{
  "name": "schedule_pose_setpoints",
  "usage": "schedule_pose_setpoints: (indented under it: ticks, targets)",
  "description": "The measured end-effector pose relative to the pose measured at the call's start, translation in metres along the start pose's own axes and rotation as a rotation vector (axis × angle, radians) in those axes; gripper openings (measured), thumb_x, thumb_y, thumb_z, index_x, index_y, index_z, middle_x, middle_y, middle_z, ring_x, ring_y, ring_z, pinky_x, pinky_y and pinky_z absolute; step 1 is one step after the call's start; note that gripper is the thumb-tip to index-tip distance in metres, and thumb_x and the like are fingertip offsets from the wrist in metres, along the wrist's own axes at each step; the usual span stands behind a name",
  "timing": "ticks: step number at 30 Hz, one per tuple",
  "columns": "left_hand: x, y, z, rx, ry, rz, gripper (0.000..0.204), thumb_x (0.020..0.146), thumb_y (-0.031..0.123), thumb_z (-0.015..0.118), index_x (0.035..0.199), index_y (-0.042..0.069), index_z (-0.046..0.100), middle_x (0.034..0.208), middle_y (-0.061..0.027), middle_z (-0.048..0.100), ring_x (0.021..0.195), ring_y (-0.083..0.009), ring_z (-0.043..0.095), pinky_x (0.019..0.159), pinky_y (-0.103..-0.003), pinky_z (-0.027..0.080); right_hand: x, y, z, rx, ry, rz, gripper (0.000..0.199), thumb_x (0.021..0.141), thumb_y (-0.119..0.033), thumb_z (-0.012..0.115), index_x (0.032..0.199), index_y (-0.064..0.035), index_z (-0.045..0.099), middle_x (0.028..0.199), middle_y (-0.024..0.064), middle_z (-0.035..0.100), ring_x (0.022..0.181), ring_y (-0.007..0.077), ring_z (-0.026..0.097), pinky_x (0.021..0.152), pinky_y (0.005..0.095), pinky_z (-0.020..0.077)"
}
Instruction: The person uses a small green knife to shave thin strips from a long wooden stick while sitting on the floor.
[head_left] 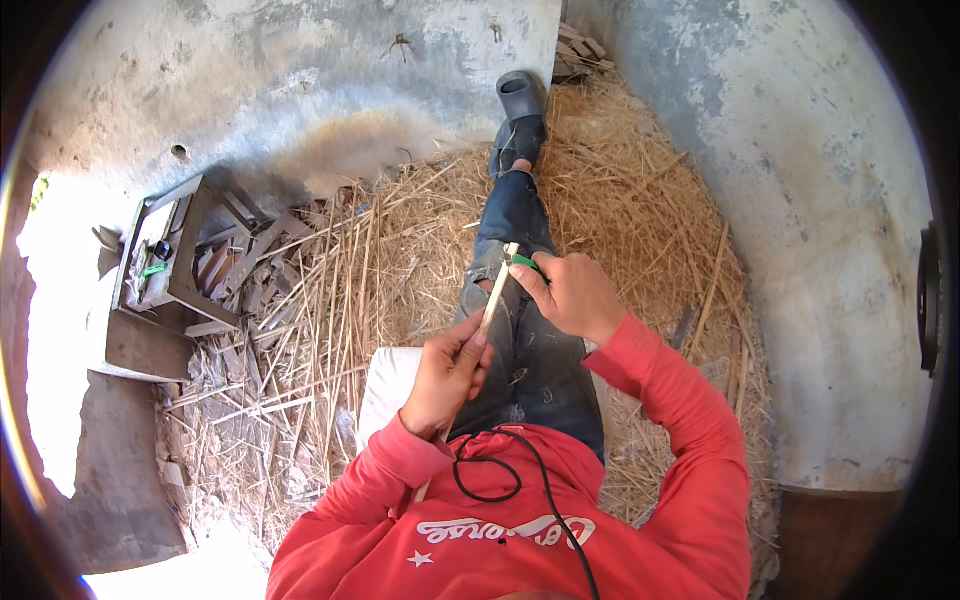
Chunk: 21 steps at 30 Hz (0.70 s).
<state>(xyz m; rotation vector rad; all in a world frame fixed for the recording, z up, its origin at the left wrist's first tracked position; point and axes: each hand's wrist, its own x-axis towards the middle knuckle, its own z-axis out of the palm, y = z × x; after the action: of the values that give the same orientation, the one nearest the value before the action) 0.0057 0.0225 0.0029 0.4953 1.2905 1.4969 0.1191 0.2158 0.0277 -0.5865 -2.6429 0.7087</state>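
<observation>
My left hand [447,372] is closed around a thin, pale wooden strip [497,299], which slants up and away over my jeans. Its far end stands next to my right hand [582,298], which is closed on a small green-handled knife [524,263]. The thumb of that hand lies along the green part. The knife meets the strip just below its tip; most of the handle is hidden by the fingers, and the blade is too small to make out clearly. The near end of the strip passes under my left hand toward my red sleeve.
My outstretched leg in jeans [515,215] ends in a dark clog [520,95] by the far wall [300,70]. Straw and shavings [630,190] cover the floor. At left stands a wooden stand [150,340] bearing a green item [154,270]. A black cord [545,480] hangs over my sweatshirt.
</observation>
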Motion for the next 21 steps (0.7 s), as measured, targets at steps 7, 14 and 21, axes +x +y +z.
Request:
schedule_pose_setpoints:
  ticks: [7, 14, 21]
  targets:
    - [-0.004, 0.001, 0.001, 0.062, -0.001, 0.050, 0.048, 0.108, 0.010, 0.053, 0.154, 0.001, 0.044, 0.089, 0.0006, 0.057, 0.061, -0.0032, 0.042, 0.051, -0.019, 0.035, -0.014, -0.006, 0.010, -0.002, -0.033, -0.025, 0.066, 0.103, -0.060, 0.050, 0.079, -0.0022, 0.068, 0.063, 0.0270, 0.063, 0.063, 0.0474, 0.067, 0.057, 0.0559, 0.0526]
    - [-0.006, 0.000, -0.003, 0.005, -0.020, 0.059, 0.049, 0.107, 0.006, 0.052, 0.154, -0.002, 0.042, 0.092, -0.0015, 0.059, 0.061, -0.0039, 0.043, 0.051, -0.020, 0.036, 0.002, 0.002, 0.001, 0.014, 0.041, 0.074, 0.065, 0.103, -0.058, 0.051, 0.082, 0.0003, 0.070, 0.069, 0.0276, 0.066, 0.064, 0.0482, 0.067, 0.059, 0.0557, 0.0533]
    - [-0.007, -0.003, -0.010, 0.003, -0.031, 0.071, 0.047, 0.107, 0.010, 0.054, 0.152, -0.001, 0.045, 0.093, -0.0012, 0.061, 0.060, -0.0036, 0.043, 0.051, -0.020, 0.036, -0.001, -0.002, 0.005, -0.092, -0.076, 0.028, 0.063, 0.104, -0.056, 0.050, 0.080, -0.0010, 0.070, 0.069, 0.0273, 0.066, 0.067, 0.0465, 0.068, 0.061, 0.0544, 0.0531]
